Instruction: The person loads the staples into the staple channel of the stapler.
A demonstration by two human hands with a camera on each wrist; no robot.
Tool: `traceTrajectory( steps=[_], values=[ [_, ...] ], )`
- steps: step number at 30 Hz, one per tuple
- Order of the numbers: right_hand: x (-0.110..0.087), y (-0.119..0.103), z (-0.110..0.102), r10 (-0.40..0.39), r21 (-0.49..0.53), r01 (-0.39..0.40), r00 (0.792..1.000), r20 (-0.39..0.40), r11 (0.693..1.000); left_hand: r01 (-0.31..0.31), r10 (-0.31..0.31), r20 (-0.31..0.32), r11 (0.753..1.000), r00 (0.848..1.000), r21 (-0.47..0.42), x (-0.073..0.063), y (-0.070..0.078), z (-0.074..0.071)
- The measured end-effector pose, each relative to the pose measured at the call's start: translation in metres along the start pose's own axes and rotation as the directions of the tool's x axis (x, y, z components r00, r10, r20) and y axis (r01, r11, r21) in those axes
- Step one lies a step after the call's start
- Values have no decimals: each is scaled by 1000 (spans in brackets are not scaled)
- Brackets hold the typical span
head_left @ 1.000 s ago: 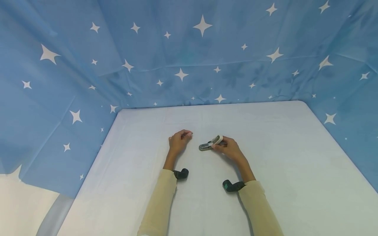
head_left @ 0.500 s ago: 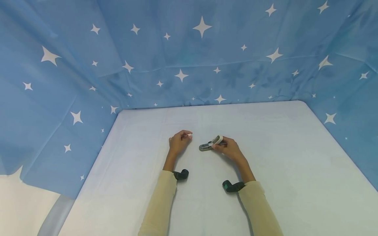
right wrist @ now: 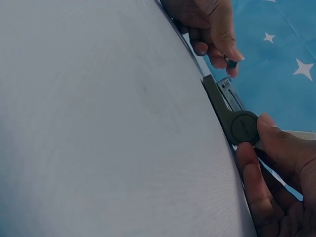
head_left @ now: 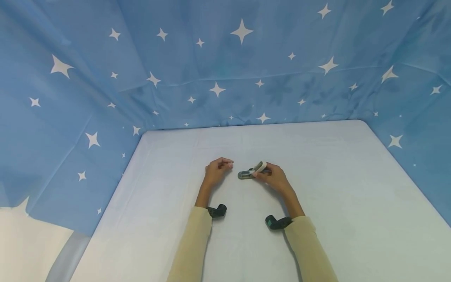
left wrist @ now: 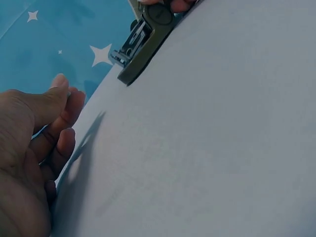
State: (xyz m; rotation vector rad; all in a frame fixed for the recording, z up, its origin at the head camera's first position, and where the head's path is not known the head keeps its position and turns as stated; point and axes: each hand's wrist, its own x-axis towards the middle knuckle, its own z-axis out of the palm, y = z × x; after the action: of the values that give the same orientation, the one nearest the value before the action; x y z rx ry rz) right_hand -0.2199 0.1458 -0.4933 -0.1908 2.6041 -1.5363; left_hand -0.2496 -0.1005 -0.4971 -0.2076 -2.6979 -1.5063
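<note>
An olive-green stapler [head_left: 245, 175] lies on the table with its pale top arm swung up and its metal staple channel bare. My right hand [head_left: 276, 179] grips its hinge end between thumb and fingers; the round pivot [right wrist: 244, 127] shows beside the thumb in the right wrist view. To the left of the stapler's front end is my left hand [head_left: 215, 171], thumb and index finger pinched together. Between those fingertips sits a small dark strip [right wrist: 232, 63], mostly hidden by them. In the left wrist view, the pinching hand is just short of the stapler's nose [left wrist: 127, 74].
A white-covered table [head_left: 327, 176] spreads around both hands. Blue cloth with white stars [head_left: 225, 70] hangs along the back and sides. Black wrist cameras [head_left: 276, 222] sit at both cuffs.
My left hand has shifted slightly right and toward me, closer to the stapler's front end, still pinching the small strip. My right hand and the stapler have stayed put.
</note>
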Motion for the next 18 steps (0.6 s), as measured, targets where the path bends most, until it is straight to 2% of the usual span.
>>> traceTrajectory(
  steps=[7,13,18],
  values=[
    [0,-1,0,-14,-1,14,1000,-20,1000,19,-16,32,995,999,-97,-8,9,8],
    [0,-2,0,-23,-1,23,999,-25,1000,-6,10,61,997,998,-78,-15,16,17],
    [0,1,2,-53,2,53,998,-32,999,-56,56,58,998,997,-2,-18,20,24]
  ],
)
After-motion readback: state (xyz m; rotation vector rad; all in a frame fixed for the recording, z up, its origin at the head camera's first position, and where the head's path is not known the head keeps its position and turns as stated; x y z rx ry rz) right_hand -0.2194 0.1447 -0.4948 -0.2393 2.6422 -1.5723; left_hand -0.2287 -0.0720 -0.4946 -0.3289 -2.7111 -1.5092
